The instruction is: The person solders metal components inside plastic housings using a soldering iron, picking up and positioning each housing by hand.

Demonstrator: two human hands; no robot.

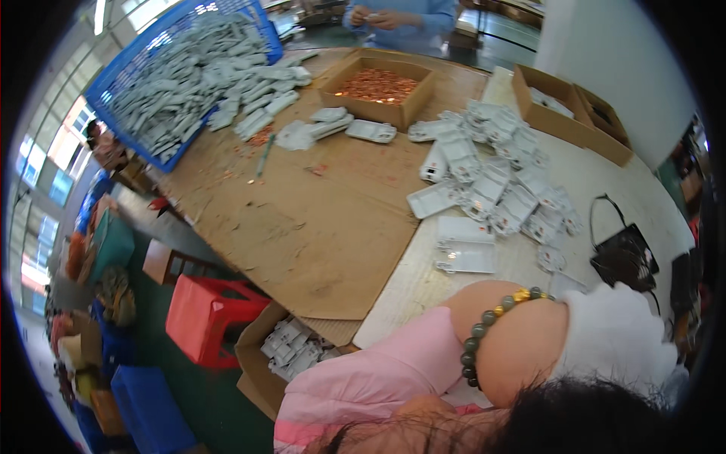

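Note:
My left hand [616, 333], in a white glove, reaches across to the lower right, with a pink sleeve and a beaded bracelet on its arm. Its fingers are bunched at the glove's far side, and I cannot make out whether it holds anything. Close beyond the glove lies a pale plastic piece [566, 284]. White plastic housings [488, 185] are heaped on the right half of the table, and a pair of housings [465, 246] rests side by side in front of that heap. My right hand is out of view.
A blue crate [170, 155] of grey-white plastic parts tips at the far left. A cardboard box [378, 112] of copper-coloured pieces stands beyond the brown board [318, 219]. At right are another carton [560, 125] and a black pouch [626, 257]. A red stool [204, 321] stands below; a co-worker's hands [386, 19] show opposite.

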